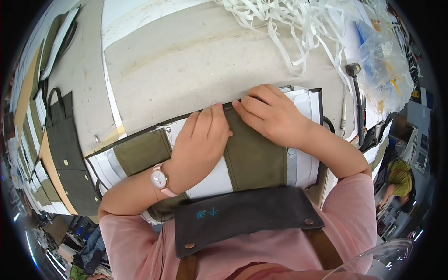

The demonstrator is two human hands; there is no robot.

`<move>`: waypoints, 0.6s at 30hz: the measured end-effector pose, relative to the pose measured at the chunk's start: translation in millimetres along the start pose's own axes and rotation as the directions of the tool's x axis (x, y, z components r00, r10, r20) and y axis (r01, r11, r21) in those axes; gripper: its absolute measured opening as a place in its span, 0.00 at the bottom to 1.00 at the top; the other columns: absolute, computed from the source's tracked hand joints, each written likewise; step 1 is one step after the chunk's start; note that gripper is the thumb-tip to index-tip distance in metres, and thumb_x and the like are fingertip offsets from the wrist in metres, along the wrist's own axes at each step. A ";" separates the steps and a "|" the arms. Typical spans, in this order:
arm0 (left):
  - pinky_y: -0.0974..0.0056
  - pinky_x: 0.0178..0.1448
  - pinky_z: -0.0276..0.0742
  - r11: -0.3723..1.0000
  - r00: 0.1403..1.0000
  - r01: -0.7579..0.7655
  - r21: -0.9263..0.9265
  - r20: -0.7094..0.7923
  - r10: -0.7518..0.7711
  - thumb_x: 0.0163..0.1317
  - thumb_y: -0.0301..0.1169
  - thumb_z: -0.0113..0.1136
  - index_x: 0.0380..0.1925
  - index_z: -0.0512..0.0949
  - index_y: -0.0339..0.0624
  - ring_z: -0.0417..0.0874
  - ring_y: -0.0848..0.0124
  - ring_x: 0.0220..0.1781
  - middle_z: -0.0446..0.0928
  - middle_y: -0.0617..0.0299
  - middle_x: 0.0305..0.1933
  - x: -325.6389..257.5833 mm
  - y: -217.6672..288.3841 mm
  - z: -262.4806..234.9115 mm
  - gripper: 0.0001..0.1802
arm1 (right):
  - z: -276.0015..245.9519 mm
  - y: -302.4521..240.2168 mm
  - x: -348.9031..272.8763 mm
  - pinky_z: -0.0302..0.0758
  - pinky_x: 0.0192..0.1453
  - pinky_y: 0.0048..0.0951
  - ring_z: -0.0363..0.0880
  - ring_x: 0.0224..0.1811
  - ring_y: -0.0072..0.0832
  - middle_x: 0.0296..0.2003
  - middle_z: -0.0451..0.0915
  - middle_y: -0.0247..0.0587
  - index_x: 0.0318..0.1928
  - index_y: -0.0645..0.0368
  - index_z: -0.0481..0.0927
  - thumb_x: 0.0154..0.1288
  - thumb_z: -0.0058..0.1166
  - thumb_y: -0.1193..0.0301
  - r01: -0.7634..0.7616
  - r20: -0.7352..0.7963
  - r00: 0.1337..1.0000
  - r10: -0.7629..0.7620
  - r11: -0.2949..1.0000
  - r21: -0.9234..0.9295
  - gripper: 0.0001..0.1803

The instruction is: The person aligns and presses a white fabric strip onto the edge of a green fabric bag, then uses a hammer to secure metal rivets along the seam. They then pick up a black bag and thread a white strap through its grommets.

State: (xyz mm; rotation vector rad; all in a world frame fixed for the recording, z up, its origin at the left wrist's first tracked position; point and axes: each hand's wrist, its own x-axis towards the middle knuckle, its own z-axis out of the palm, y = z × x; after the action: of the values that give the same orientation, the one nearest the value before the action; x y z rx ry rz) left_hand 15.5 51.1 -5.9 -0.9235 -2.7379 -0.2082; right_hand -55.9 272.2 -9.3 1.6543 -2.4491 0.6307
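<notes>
Olive-green fabric panel (254,156) lies flat on the worktable (186,60) directly in front of the person, its dark top edge pinned under the fingertips of both hands. The left hand (198,142) presses down with its fingers together and extended, tips on the dark binding at the panel's upper edge; the right hand (270,114) mirrors it just beside, fingers bent and close together, tips touching the same edge, the two hands almost meeting. Neither hand closes around anything; both simply bear down on the cloth. A pink-strapped wristwatch (159,179) sits on the left wrist. Beneath and beside the panel lie white pieces (212,182) and a second olive patch (142,151) to the left. Nearer the body hangs a dark grey apron bib (242,217) with two round studs. Farther off, a tangle of white strapping (298,23) spreads across the table's far side, a clear plastic bag (387,70) lies at the right, and dark finished bags (65,144) are stacked at the left.
</notes>
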 end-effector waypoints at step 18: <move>0.59 0.55 0.79 0.965 0.993 -0.114 0.237 0.060 0.103 0.65 0.33 0.62 0.52 0.82 0.30 0.82 0.63 0.48 0.82 0.52 0.47 6.4 10.5 -1.9 0.20 | -16.9 26.7 -14.2 0.73 0.48 0.39 0.72 0.43 0.41 0.39 0.74 0.39 0.37 0.59 0.78 0.52 0.61 0.82 -0.272 0.046 0.962 0.271 0.919 0.286 0.11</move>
State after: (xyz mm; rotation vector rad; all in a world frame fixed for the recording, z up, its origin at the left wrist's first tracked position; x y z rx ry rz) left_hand 17.4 62.7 -1.7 -1.0160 -2.6672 0.1648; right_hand -76.8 299.6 -5.8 1.4055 -2.7238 1.0699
